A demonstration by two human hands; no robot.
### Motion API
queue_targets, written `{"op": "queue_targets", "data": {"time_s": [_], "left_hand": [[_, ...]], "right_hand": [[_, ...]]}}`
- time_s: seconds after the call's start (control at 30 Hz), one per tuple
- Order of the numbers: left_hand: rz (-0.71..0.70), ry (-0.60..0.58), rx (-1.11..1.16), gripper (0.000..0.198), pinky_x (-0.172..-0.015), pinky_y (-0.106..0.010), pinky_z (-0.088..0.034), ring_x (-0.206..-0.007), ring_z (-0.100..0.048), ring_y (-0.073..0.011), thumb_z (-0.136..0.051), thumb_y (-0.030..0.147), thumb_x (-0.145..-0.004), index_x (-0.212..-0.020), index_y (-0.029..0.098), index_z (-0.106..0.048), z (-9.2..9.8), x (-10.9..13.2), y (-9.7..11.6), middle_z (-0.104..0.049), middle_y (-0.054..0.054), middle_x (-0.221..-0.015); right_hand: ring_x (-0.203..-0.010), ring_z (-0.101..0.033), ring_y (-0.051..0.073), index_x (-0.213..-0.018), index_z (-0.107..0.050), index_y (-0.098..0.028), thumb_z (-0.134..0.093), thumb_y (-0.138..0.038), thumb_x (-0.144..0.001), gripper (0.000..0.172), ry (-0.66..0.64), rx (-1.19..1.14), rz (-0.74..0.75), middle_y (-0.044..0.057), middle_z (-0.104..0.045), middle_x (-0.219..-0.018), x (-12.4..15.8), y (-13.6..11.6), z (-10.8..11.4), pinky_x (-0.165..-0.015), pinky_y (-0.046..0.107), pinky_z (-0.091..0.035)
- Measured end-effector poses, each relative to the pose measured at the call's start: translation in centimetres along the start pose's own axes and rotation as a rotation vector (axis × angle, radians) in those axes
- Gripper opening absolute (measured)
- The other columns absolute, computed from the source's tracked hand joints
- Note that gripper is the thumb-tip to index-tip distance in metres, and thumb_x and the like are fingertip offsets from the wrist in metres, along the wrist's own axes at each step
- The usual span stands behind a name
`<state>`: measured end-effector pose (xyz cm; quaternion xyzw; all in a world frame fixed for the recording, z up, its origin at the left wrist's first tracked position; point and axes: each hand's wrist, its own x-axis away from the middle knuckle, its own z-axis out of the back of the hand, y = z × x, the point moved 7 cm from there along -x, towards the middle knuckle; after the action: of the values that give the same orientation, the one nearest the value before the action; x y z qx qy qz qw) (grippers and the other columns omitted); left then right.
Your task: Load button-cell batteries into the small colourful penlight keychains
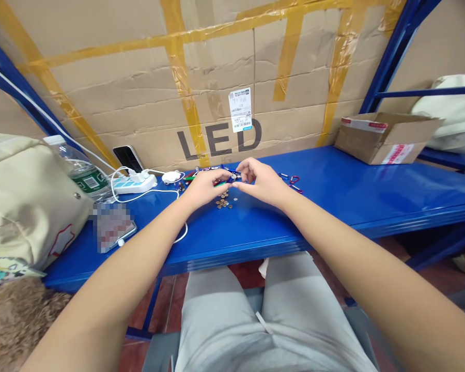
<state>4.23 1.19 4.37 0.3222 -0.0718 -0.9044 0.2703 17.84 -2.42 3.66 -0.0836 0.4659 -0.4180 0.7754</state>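
Observation:
Both hands meet over the far part of the blue table. A small blue tube with a silvery round end (233,176) sits between their fingertips. My left hand (205,187) is closed, its thumb and fingers pinching the tube from the left. From the right, my right hand (261,181) curls its fingers, with the thumb tip at the tube's silvery end. Just below the hands lie several small round metal discs, like button cells (222,203). One paler disc (235,199) is apart from them. Behind and beside the left hand are more small coloured pieces, partly hidden.
Small carabiners (294,180) lie right of my right hand. A white power strip (135,182) with cables, a water bottle (86,173), a phone (116,232) and a beige bag (31,196) fill the left. An open cardboard box (387,137) stands at right; a large taped carton (217,77) rises behind.

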Motion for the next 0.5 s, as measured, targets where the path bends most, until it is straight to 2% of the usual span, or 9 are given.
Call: {"op": "queue_targets", "data": {"time_s": [0.13, 0.23, 0.33, 0.5], "left_hand": [[-0.012, 0.015, -0.021, 0.019, -0.080, -0.027, -0.050, -0.085, -0.066, -0.0156, -0.062, 0.023, -0.081, -0.098, 0.018, -0.069, 0.2, 0.0, -0.5, -0.073, -0.003, -0.096], [-0.022, 0.031, -0.048, 0.018, -0.081, -0.026, -0.050, -0.086, -0.066, -0.0149, -0.063, 0.023, -0.082, -0.098, 0.018, -0.069, 0.4, 0.0, -0.7, -0.074, -0.003, -0.096], [-0.041, 0.025, -0.053, 0.018, -0.081, -0.026, -0.051, -0.085, -0.067, -0.0145, -0.064, 0.024, -0.082, -0.099, 0.019, -0.069, 0.3, 0.0, -0.7, -0.074, -0.002, -0.095], [-0.060, -0.009, -0.036, 0.020, -0.083, -0.026, -0.051, -0.088, -0.067, -0.0146, -0.064, 0.023, -0.083, -0.102, 0.019, -0.069, -0.1, 0.0, -0.5, -0.074, -0.002, -0.098]], "right_hand": [[-0.073, -0.057, 0.016, -0.080, -0.063, -0.017, -0.067, -0.028, -0.076, 0.012, -0.239, 0.128, 0.012, 0.003, -0.064, -0.079, 0.2, 0.1, -1.7, -0.068, 0.028, -0.042], [-0.077, -0.060, 0.017, -0.081, -0.069, -0.017, -0.066, -0.023, -0.077, 0.008, -0.390, 0.231, -0.006, 0.004, -0.068, -0.084, 0.4, 0.5, -2.7, -0.072, 0.028, -0.043], [-0.079, -0.062, 0.017, -0.086, -0.072, -0.018, -0.064, -0.021, -0.079, 0.011, -0.426, 0.285, -0.056, 0.005, -0.070, -0.088, 0.4, 1.1, -3.0, -0.072, 0.027, -0.043], [-0.075, -0.063, 0.017, -0.085, -0.071, -0.019, -0.063, -0.024, -0.082, 0.010, -0.476, 0.241, -0.143, 0.003, -0.071, -0.082, 0.3, 2.1, -3.8, -0.068, 0.026, -0.044]]}}
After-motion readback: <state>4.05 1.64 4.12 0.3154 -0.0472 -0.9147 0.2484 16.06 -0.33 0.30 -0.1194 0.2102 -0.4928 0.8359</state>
